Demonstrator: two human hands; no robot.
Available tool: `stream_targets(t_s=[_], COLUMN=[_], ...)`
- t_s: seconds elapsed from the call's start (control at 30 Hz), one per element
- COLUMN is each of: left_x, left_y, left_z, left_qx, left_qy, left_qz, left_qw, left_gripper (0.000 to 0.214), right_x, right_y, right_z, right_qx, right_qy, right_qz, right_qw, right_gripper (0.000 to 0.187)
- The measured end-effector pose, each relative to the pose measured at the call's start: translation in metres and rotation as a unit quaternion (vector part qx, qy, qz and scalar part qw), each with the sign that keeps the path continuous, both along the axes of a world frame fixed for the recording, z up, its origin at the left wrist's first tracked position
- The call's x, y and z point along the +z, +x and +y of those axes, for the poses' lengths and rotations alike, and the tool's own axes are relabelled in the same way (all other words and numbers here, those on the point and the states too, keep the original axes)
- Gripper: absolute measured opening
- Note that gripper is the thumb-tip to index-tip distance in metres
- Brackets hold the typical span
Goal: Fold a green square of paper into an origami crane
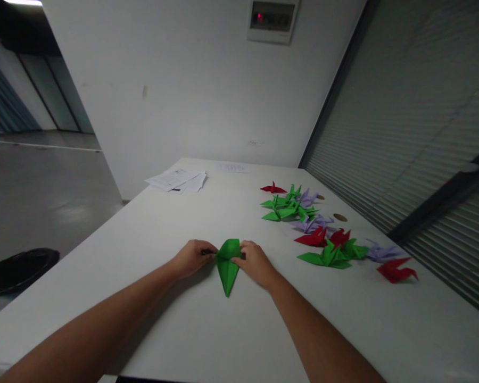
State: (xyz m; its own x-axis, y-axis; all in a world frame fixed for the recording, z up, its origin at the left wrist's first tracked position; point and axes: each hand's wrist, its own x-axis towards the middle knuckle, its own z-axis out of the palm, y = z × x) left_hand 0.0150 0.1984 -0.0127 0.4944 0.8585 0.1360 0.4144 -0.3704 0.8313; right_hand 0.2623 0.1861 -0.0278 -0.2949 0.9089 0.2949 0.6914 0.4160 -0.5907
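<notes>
A partly folded sheet of green origami paper [227, 266] lies on the white table between my hands, its narrow point toward me and its upper part raised and curved. My left hand [195, 258] pinches its left edge, fingers closed. On the other side my right hand [255, 261] grips the right edge, with the thumb on top of the paper. The fingertips behind the raised flap are partly hidden.
Several folded paper cranes in green [329, 255], red [397, 270] and purple [383, 251] lie along the table's right side. Printed sheets [178, 180] rest at the back left. A black-lined bin [22, 268] stands on the floor to the left.
</notes>
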Motion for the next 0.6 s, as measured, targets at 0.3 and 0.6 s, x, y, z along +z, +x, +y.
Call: stream_targets(t_s=[0.3,0.6], left_x=[-0.005,0.022], left_y=[-0.003,0.007], left_z=[0.007,-0.039], left_qx=[0.036,-0.161], left_qy=[0.005,0.348], left_qz=[0.007,0.117], left_qw=[0.999,0.916], left_gripper=[0.021,0.028], right_x=[0.002,0.008], right_y=[-0.002,-0.003], right_z=[-0.001,-0.002], right_qx=[-0.002,-0.005], right_qy=[0.000,-0.020], right_qz=[-0.044,-0.047], right_qw=[0.999,0.999], right_gripper=[0.020,0.021])
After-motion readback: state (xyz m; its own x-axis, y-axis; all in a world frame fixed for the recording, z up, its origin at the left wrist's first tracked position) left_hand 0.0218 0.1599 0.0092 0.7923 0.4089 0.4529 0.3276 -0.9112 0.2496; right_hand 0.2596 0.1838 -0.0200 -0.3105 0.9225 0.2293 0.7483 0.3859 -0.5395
